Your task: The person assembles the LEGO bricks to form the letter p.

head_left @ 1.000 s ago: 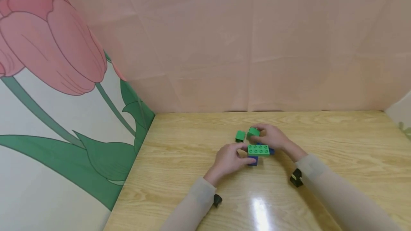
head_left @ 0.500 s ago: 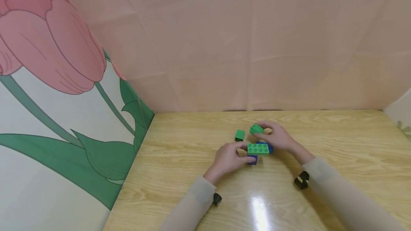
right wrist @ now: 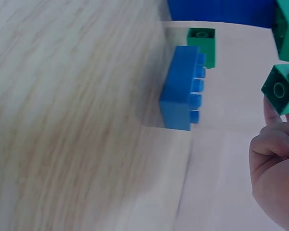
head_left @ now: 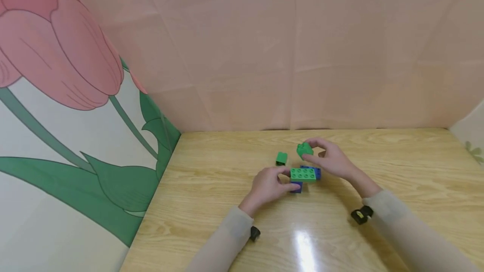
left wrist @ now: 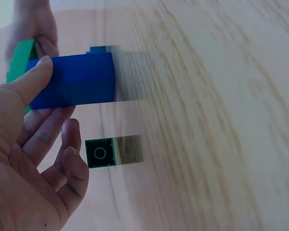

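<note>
My left hand [head_left: 266, 186] grips a blue toy-brick stack [left wrist: 77, 79], thumb on one side and fingers on the other. A long green brick [head_left: 303, 174] caps this stack, its studs upward and its right end overhanging. Just behind and to the right, my right hand [head_left: 330, 158] pinches a small green brick [head_left: 304, 150] between thumb and fingers, off the table. In the right wrist view that brick's hollow underside shows. Another small green brick [head_left: 281, 158] lies on its side behind my left hand. A long blue brick [right wrist: 178, 89] stands studs-up on the table, partly hidden in the head view.
The wooden table [head_left: 211, 158] meets a pink cloth backdrop [head_left: 234, 74] at the back. At the left stands a panel with a large tulip print [head_left: 68, 49]. Black wrist devices [head_left: 361, 215] hang under both sleeves.
My right hand has lifted the small green brick and drawn it slightly back and right, turning it on the way. My left hand stays nearly still on the stack.
</note>
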A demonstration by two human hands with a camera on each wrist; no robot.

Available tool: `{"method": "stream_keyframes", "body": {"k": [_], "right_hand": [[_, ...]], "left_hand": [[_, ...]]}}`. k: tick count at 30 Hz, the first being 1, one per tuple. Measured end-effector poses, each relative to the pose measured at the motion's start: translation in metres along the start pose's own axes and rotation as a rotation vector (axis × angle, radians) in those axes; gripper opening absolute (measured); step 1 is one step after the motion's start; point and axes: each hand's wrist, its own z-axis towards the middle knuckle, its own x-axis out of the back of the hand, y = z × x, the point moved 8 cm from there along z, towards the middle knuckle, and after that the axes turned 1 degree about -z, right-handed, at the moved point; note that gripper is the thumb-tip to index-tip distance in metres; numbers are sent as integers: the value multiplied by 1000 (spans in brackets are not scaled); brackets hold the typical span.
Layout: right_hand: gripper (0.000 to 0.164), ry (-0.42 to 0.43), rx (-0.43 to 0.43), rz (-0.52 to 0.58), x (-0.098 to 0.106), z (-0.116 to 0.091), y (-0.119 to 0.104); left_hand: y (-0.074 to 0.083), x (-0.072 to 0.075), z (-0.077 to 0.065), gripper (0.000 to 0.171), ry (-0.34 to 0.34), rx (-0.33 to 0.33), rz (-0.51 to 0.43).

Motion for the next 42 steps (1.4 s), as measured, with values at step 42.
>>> {"method": "stream_keyframes", "body": {"k": [42], "right_hand": [[39,-53,145,111,-24,-42,-43]], "left_hand": [[-2,0,-6,34,-16,-30,-16]]}}
